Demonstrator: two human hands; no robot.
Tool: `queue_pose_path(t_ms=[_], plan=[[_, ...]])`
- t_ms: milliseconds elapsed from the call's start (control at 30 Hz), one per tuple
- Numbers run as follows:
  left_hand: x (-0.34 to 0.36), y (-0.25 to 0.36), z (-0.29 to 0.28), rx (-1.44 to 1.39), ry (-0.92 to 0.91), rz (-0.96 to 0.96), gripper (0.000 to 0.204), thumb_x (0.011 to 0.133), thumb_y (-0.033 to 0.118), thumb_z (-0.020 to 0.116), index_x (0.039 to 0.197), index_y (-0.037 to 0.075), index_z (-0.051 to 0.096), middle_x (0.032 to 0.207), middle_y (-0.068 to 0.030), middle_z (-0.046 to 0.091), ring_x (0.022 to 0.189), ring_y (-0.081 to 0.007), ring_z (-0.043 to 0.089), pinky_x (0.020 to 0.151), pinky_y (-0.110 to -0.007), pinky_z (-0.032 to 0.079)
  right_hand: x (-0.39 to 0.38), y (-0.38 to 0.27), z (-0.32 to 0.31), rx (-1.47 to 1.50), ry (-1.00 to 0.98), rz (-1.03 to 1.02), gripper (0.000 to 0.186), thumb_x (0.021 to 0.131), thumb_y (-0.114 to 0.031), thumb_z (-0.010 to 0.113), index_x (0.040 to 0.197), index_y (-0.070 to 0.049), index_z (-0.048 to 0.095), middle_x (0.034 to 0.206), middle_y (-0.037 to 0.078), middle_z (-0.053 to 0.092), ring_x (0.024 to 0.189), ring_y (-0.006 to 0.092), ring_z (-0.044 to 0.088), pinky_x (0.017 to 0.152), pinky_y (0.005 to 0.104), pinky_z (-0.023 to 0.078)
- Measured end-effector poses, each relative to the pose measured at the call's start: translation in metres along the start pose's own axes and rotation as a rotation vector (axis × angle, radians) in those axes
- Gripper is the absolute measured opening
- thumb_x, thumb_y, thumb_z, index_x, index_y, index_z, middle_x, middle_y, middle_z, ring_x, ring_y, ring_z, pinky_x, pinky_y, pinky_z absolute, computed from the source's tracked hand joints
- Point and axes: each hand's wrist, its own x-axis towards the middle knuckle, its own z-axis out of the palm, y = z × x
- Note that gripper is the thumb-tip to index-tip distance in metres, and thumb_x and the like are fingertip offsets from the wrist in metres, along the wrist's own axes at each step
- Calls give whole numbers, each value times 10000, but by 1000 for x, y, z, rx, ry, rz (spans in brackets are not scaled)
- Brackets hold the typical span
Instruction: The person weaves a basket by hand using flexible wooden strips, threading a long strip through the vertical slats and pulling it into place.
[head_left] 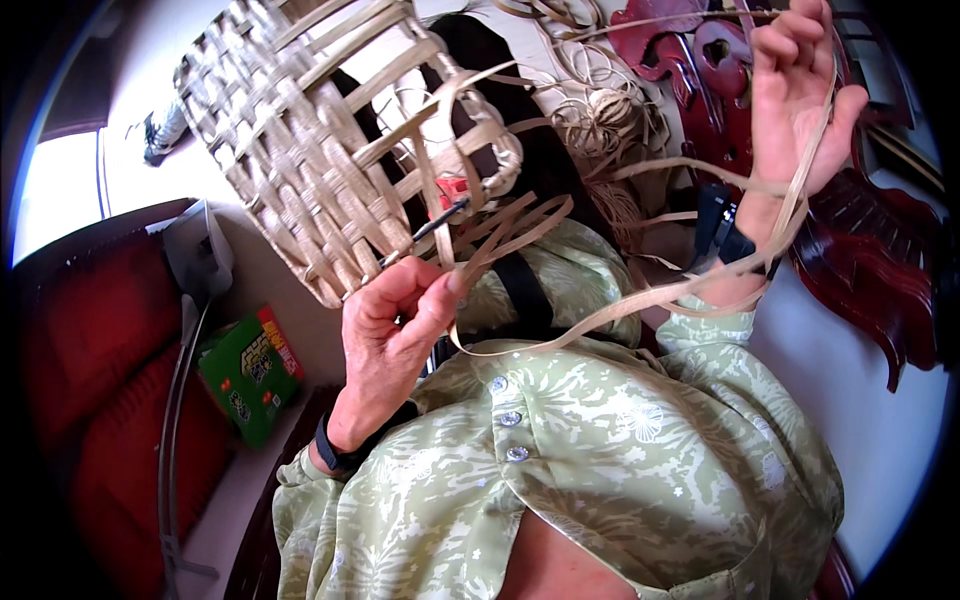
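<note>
So the woven basket is sitting on the far left, its near edge right up against the left hand's knuckles. Those fingers are sitting curled closed, but I can't tell what they're gripping; a thin dark rod is poking out just beyond them. The right hand is hanging open out to the far right, and a long flat strip is running past its thumb. A strip bundle is lying farther back, between the hands.
</note>
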Motion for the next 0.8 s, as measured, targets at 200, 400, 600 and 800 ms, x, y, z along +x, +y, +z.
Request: queue_pose_path(t_ms=[200, 400, 600, 800], plan=[[-1, -8, 0, 7, 9, 21, 205, 959, 149, 678, 821, 1, 643, 624, 68, 536, 590, -8, 423, 522, -203, 350, 22, -20, -25, -58, -101, 46, 994, 986, -687, 141, 1339, 205, 399, 1286, 330, 491, 1222, 401, 464, 1043, 527, 336], [-1, -2, -2, 84, 51, -31, 175, 946, 127, 670, 833, -7, 660, 613, 46, 550, 592, -7, 439, 531, -206, 366, 33, -65, 5, 121, -135, -77, 665, 912, -330, 542, 1344, 113, 298, 1059, 145, 450, 964, 222, 549, 872, 420, 389], [1, -5, -1, 73, -3, -37, 179, 956, 107, 659, 820, -9, 655, 655, 58, 569, 602, -5, 435, 542, -202, 360, 35, -119, 14, 217, -281, -312, 262, 871, -20, 437, 1121, 28, 497, 982, 121, 550, 887, 218, 608, 847, 385, 477], [6, -3, 7, 242, -110, 94, 161, 875, 64, 719, 753, 18, 624, 607, -16, 584, 552, -84, 478, 520, -255, 386, 50, -116, -118, -850, 260, -88, 362, 1023, -141, 398, 1309, 72, 456, 1098, 198, 613, 1033, 294, 622, 890, 407, 510]])
